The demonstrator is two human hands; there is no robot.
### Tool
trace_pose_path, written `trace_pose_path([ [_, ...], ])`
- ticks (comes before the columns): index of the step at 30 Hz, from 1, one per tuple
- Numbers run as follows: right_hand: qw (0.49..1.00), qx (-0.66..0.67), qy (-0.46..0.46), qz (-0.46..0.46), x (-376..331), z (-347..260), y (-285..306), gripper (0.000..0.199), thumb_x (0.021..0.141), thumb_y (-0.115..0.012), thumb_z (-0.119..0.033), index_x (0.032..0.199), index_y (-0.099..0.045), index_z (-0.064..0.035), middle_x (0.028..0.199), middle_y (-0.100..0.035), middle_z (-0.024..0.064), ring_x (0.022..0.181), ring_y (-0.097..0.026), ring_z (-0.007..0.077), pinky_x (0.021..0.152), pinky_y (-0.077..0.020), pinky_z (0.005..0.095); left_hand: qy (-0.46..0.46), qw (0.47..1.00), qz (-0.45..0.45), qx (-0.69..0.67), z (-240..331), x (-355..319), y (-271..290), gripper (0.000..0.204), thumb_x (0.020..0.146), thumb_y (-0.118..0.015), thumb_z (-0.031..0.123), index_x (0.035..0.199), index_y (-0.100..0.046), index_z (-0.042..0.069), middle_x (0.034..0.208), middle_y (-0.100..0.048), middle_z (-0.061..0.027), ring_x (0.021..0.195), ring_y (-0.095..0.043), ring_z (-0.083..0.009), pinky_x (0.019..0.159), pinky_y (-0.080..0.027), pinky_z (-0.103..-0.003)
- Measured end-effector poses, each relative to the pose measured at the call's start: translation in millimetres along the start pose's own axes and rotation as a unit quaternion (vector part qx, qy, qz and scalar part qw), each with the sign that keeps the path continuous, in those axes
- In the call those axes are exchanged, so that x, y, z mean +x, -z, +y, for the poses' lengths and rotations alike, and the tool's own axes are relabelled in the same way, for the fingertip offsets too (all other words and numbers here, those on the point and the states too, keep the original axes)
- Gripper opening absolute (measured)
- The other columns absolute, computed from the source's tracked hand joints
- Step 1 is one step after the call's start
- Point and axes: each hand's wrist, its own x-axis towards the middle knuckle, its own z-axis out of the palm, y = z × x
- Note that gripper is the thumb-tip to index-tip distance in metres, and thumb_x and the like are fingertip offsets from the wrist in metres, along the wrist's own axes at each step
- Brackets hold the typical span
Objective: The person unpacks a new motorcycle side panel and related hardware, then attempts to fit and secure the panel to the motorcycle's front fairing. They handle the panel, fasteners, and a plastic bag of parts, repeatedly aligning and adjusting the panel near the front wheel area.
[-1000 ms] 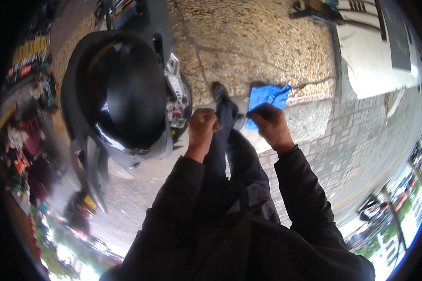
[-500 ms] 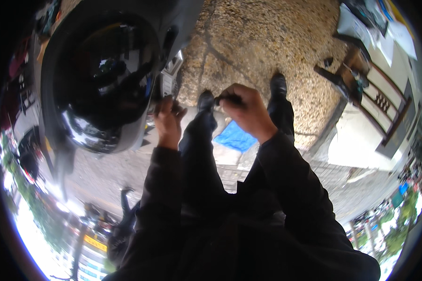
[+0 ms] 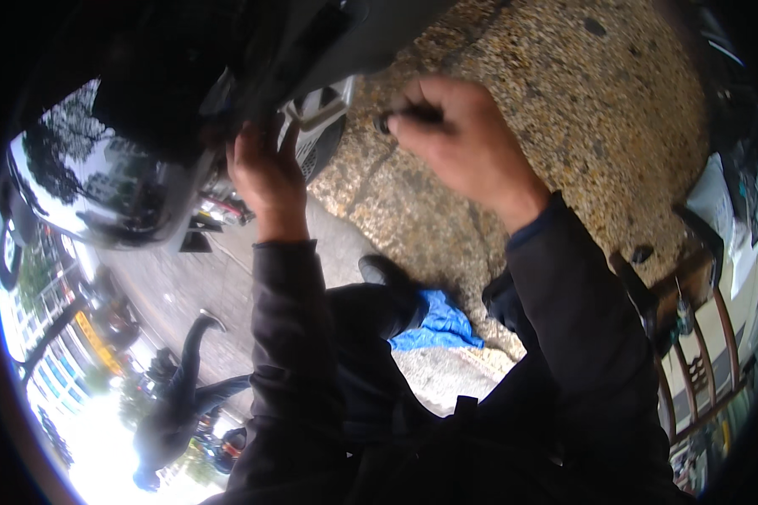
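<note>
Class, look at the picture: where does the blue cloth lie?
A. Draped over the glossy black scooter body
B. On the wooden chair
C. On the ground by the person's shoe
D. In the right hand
C: the blue cloth lies on the pavement beside the dark shoe, below both raised hands.

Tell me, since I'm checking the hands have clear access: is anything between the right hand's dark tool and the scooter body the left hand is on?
Nothing visible. The right hand holds a dark tool just beside the scooter body, where the left hand rests; only bare pebbled ground lies behind. The tool's tip is too dark to make out.
</note>
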Motion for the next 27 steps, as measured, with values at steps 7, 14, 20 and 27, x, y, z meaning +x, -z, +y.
trace_pose_path([
  [7,0.98,0.082,0.153,0.097,67,38,-54,0.013,0.081,-0.07,-0.011,0.083,-0.069,0.0015,0.072,-0.067,0.0093,0.065,-0.062,0.015,0.061,-0.0494,0.0298,-0.157,0.956,-0.132,0.207,-15,24,13,0.027,0.098,-0.043,0.025,0.108,-0.057,0.004,0.105,-0.061,-0.0121,0.111,-0.057,-0.032,0.106,-0.041,-0.052],
  [14,0.971,0.196,0.123,0.051,83,34,-82,0.012,0.077,-0.071,-0.007,0.081,-0.069,0.004,0.07,-0.067,0.0104,0.064,-0.061,0.0143,0.06,-0.0499,0.0303,-0.022,0.989,-0.134,-0.065,-11,22,14,0.023,0.092,-0.054,0.026,0.103,-0.062,0.007,0.103,-0.065,-0.0101,0.114,-0.056,-0.0322,0.105,-0.041,-0.055],
  [20,0.97,0.22,0.088,0.057,66,33,-75,0.012,0.079,-0.07,-0.005,0.082,-0.068,0.0059,0.073,-0.068,0.0098,0.067,-0.061,0.0129,0.061,-0.0497,0.0292,0.007,0.987,-0.134,-0.086,-9,26,15,0.016,0.088,-0.059,0.025,0.091,-0.066,0.011,0.101,-0.066,-0.0083,0.11,-0.058,-0.0311,0.105,-0.04,-0.054],
  [27,0.968,0.222,0.1,0.064,66,38,-69,0.01,0.08,-0.069,-0.004,0.08,-0.067,0.0056,0.072,-0.066,0.007,0.066,-0.059,0.0115,0.06,-0.0484,0.0289,-0.007,0.989,-0.096,-0.115,-16,29,2,0.011,0.085,-0.061,0.023,0.085,-0.066,0.014,0.097,-0.066,-0.0061,0.104,-0.058,-0.0298,0.104,-0.039,-0.055],
])
